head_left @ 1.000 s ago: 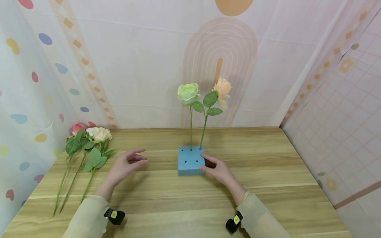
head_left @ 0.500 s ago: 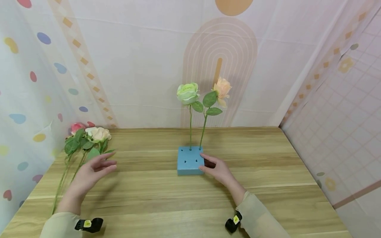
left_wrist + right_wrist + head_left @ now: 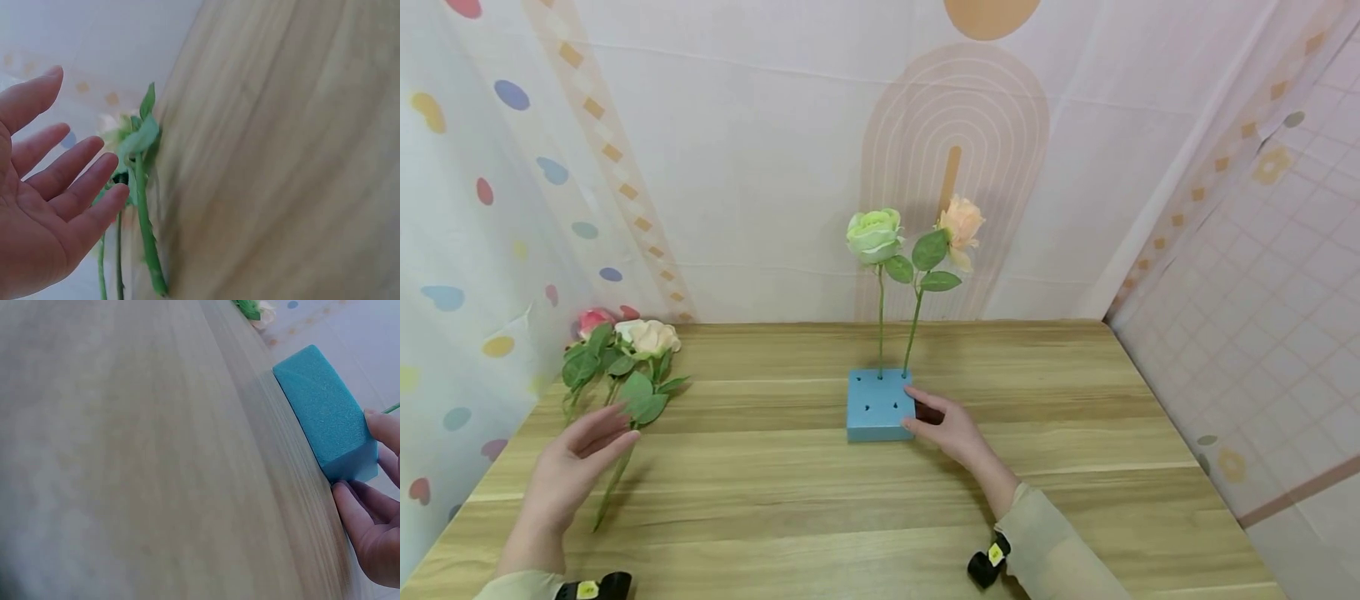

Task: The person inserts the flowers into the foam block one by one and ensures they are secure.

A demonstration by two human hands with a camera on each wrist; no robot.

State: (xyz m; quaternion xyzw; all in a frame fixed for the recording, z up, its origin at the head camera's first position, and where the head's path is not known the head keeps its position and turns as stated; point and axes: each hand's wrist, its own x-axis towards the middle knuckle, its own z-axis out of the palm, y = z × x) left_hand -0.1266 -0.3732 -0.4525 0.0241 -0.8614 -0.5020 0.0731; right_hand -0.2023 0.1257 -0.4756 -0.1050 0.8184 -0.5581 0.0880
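A blue block (image 3: 880,423) with several holes in its top rests on the table. A green artificial rose (image 3: 874,237) and a peach one (image 3: 962,223) stand in its back holes. My right hand (image 3: 953,430) grips the block's right side between thumb and fingers, also seen in the right wrist view. At the left lie a pink rose (image 3: 597,321), a cream rose (image 3: 653,337) and further green stems. My left hand (image 3: 567,471) hovers by the stems with spread fingers, holding nothing. In the left wrist view a thick green stem (image 3: 148,231) lies just beyond the fingertips.
The wooden table (image 3: 775,500) reaches back to a patterned white curtain (image 3: 760,167). Another curtain (image 3: 1262,292) hangs along the right side. Each wrist wears a black camera strap.
My left hand has moved left, away from mid-table, and down toward the lying stems. My right hand and the block have stayed in place.
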